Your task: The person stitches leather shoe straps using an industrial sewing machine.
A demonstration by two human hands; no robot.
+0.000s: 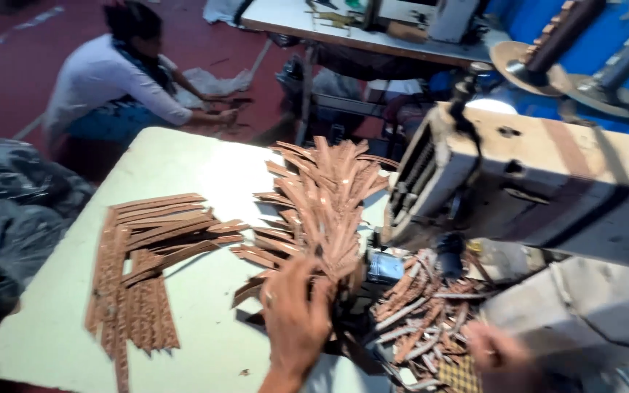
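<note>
My left hand grips the lower end of a thick fan of brown leather strips that spreads upward over the pale worktable. At the bottom right my right hand is blurred and low, beside a heap of loose brown and pale strips under the sewing machine. I cannot tell whether it holds anything.
More brown strips lie in rows on the table's left side. A black plastic bag bulges at the left edge. A person in a white top crouches on the red floor beyond. Another table stands behind.
</note>
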